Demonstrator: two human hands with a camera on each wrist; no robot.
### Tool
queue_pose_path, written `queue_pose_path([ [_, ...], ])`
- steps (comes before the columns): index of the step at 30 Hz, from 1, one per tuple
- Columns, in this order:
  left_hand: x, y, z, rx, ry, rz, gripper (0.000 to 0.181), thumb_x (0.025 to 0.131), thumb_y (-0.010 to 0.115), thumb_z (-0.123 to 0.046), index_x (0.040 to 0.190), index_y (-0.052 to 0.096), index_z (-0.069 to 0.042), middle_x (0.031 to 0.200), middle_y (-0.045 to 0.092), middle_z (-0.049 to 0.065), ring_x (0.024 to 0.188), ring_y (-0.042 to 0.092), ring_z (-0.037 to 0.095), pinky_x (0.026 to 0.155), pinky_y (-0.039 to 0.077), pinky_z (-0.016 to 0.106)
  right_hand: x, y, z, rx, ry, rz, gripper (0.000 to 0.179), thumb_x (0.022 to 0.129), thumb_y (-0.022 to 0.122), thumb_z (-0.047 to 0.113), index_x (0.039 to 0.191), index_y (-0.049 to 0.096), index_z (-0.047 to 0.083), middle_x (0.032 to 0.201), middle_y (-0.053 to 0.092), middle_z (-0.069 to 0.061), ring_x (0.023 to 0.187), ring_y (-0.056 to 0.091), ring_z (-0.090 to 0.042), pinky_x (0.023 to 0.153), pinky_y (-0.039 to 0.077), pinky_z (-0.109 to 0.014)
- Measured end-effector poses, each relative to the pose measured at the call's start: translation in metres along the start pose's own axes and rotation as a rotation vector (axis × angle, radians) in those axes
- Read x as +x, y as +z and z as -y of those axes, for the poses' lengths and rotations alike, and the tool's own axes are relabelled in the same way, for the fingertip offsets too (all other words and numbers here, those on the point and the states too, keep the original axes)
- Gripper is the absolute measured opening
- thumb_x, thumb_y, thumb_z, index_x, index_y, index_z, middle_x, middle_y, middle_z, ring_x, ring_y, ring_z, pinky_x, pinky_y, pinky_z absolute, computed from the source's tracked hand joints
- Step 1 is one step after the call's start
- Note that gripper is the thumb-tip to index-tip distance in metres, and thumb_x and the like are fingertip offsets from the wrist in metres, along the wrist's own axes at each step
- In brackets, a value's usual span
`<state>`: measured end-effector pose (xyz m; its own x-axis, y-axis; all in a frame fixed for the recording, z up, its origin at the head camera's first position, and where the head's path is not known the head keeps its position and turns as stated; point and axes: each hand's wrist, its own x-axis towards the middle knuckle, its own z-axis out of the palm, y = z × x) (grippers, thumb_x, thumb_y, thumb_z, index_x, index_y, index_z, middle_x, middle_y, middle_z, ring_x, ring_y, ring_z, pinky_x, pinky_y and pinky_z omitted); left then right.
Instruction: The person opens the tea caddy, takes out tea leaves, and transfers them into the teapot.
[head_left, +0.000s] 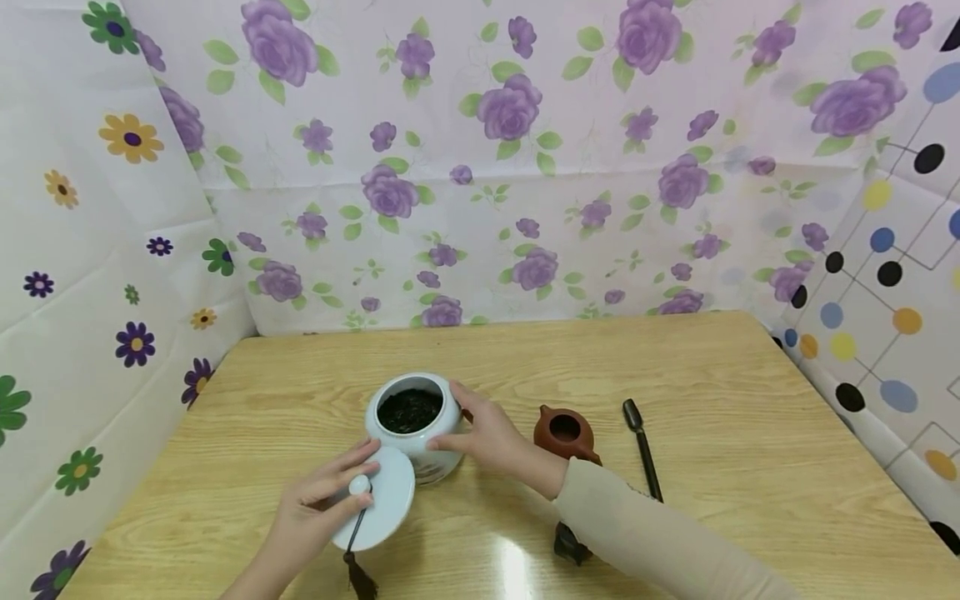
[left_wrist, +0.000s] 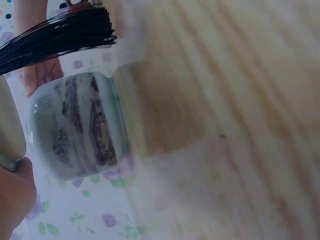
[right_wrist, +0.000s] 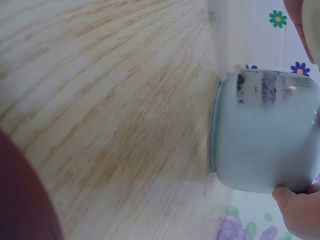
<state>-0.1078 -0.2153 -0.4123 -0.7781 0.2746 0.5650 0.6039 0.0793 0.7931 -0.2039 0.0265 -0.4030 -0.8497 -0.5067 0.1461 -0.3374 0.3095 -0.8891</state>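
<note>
at far left: white cloth with a multicoloured flower print [head_left: 133,343]. next, left hand [head_left: 296,510], thumb and fingers pinching the small white round knob [head_left: 359,484] of a round pale porcelain lid [head_left: 392,500]; lid tilted, dark brown tassel [head_left: 362,577] hanging by a cord. right of it, squat pale blue-white porcelain jar [head_left: 425,455], dark printed scene on the side, upright on the light wood-grain table [head_left: 510,358], uncovered, dark leafy stuff [head_left: 410,411] inside. lid overlaps jar in head view; can't tell if touching. right hand [head_left: 491,437] grips jar's right side, thumb and fingers spread round it. further right, small red-brown clay teapot [head_left: 551,433], near the beige sleeve [head_left: 652,525]. small black object [head_left: 570,546], partly hidden by sleeve. then slim black scoop-ended tool [head_left: 643,450], lower end at sleeve. far right, white cloth with coloured dots [head_left: 862,375].
</note>
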Motion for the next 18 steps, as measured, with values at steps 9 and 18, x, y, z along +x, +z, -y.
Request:
queue_pose_path([
  [9,-0.014,0.004,0.005,0.05,-0.036,0.138,0.041,0.077,0.066,0.015,0.116,0.066,0.003,0.134,0.057,0.009,0.132,0.044,0.007,0.105,0.035,0.014,0.0,-0.001,-0.001,0.006,0.026,-0.002,0.091,0.079,0.078,0.026,0.148,0.025,-0.002,0.153,0.025,-0.02,0.14,0.03,-0.028,0.109,0.038,-0.038],
  [18,-0.018,0.01,0.015,0.098,-0.087,0.24,0.033,0.081,0.07,0.002,0.113,0.07,-0.005,0.129,0.061,0.011,0.13,0.044,0.002,0.103,0.032,0.01,0.0,0.0,-0.001,-0.005,-0.005,0.006,0.09,0.079,0.077,0.025,0.148,0.025,-0.003,0.153,0.025,-0.022,0.14,0.031,-0.028,0.108,0.039,-0.037],
])
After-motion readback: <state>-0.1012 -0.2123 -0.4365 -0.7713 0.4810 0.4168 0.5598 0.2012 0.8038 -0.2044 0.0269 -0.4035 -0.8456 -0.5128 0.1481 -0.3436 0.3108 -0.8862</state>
